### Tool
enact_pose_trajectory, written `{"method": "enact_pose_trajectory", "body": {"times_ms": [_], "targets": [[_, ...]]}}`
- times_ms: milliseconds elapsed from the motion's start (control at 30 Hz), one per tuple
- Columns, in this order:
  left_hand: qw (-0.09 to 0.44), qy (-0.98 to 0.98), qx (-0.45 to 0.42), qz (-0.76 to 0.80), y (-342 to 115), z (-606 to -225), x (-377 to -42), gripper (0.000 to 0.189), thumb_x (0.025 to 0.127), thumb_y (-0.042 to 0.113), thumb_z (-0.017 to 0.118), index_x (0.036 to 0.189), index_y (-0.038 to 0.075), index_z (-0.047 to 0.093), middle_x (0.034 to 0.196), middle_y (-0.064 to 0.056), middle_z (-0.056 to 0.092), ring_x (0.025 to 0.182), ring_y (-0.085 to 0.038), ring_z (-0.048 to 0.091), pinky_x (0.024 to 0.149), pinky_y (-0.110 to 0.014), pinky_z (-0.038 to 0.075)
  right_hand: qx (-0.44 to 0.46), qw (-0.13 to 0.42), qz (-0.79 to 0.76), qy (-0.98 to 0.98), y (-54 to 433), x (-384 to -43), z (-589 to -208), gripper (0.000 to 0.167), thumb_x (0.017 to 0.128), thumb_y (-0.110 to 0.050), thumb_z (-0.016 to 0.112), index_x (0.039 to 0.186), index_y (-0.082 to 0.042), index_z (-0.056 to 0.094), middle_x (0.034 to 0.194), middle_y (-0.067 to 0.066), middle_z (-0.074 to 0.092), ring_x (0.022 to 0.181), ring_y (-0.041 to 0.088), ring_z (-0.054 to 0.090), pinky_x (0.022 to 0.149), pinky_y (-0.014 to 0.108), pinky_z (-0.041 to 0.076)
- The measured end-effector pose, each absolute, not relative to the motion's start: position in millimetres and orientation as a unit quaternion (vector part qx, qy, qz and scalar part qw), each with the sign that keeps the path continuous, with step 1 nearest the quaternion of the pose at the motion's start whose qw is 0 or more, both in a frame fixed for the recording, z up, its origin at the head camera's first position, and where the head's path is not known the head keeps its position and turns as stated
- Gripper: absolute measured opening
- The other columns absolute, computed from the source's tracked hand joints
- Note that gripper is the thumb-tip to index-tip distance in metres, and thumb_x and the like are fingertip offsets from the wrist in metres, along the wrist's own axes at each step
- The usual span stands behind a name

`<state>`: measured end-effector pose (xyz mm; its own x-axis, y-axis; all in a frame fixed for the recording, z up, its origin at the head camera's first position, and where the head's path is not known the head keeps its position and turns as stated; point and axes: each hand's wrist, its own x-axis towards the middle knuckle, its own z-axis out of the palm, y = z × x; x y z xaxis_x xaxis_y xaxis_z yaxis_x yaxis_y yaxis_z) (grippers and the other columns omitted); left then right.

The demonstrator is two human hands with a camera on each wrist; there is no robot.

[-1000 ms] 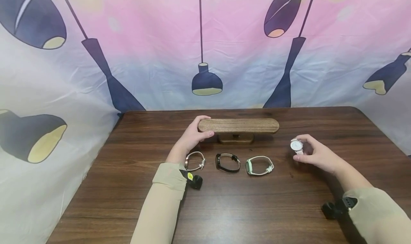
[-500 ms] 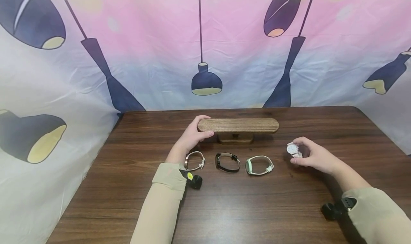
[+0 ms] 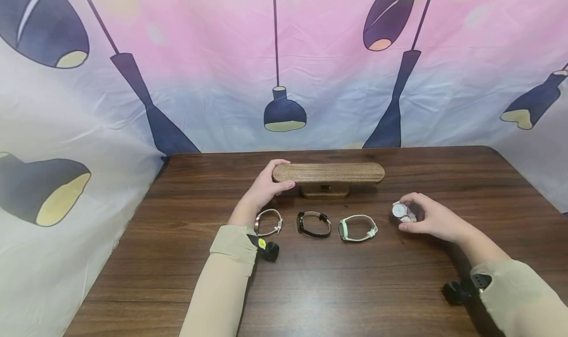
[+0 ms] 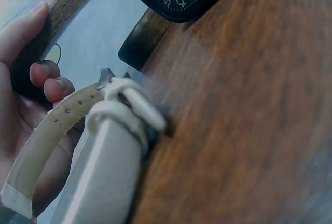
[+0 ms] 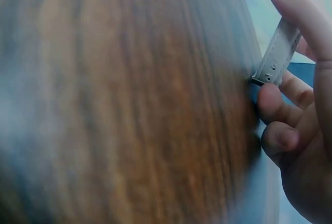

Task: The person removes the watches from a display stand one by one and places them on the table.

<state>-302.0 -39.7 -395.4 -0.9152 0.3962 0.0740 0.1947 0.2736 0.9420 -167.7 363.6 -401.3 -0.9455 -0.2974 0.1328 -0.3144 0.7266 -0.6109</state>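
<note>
My left hand (image 3: 263, 188) grips the left end of a wooden watch stand (image 3: 330, 173), thumb in front. Its bar lies level on a short base. At the right, my right hand (image 3: 435, 219) pinches a white-strapped wristwatch (image 3: 400, 211), round face turned up and to the left. The right wrist view shows only its pale strap (image 5: 278, 53) between thumb and fingers. Three watches rest on the table in front of the stand: a white-strapped watch (image 3: 280, 222) by my left wrist, a black watch (image 3: 318, 235) in the middle, and a mint-green watch (image 3: 343, 230).
The brown wooden table (image 3: 337, 292) runs back to a hanging cloth (image 3: 213, 81) printed with lamps. In the left wrist view a white strap (image 4: 106, 172) stands close to the camera. Each forearm wears a small black camera, such as the left one (image 3: 269, 251).
My right hand has shifted a little left and nearer to me, carrying the white-strapped wristwatch, whose face has tilted slightly. The left hand and the stand have stayed in place.
</note>
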Motion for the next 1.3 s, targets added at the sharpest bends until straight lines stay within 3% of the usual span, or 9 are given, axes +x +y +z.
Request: {"method": "enact_pose_trajectory", "body": {"times_ms": [367, 833, 1300], "targets": [[0.088, 0.797, 0.186, 0.568, -39.3, -393.2, -299.3, 0.058, 0.082, 0.021, 0.072, 0.132, 0.022, 0.044, 0.102, -0.013, 0.051, 0.065, -0.021, 0.044, 0.057, -0.031, 0.039, 0.19, 0.043, 0.3, -0.934, 357.7, -162.5, -406.5, 0.046, 0.073, -0.027, 0.081, 0.11, -0.016, 0.057, 0.099, -0.002, 0.052, 0.085, 0.007, 0.048, 0.069, 0.024, 0.041], [0.089, 0.803, 0.185, 0.56, -40.1, -392.8, -298.7, 0.058, 0.082, 0.022, 0.072, 0.132, 0.022, 0.044, 0.116, -0.011, 0.048, 0.069, -0.022, 0.046, 0.062, -0.032, 0.041, 0.16, 0.028, 0.233, -0.959, 350.0, -157.8, -407.8, 0.049, 0.072, -0.049, 0.077, 0.11, -0.024, 0.06, 0.107, -0.003, 0.053, 0.088, 0.016, 0.053, 0.071, 0.039, 0.043], [0.096, 0.793, 0.183, 0.572, -40.2, -391.9, -298.1, 0.057, 0.082, 0.021, 0.072, 0.132, 0.023, 0.044, 0.097, -0.01, 0.049, 0.063, -0.021, 0.043, 0.057, -0.032, 0.039, 0.153, 0.027, 0.229, -0.961, 349.1, -155.9, -406.9, 0.048, 0.072, -0.05, 0.076, 0.11, -0.025, 0.06, 0.106, -0.003, 0.053, 0.086, 0.015, 0.053, 0.069, 0.038, 0.042]]}}
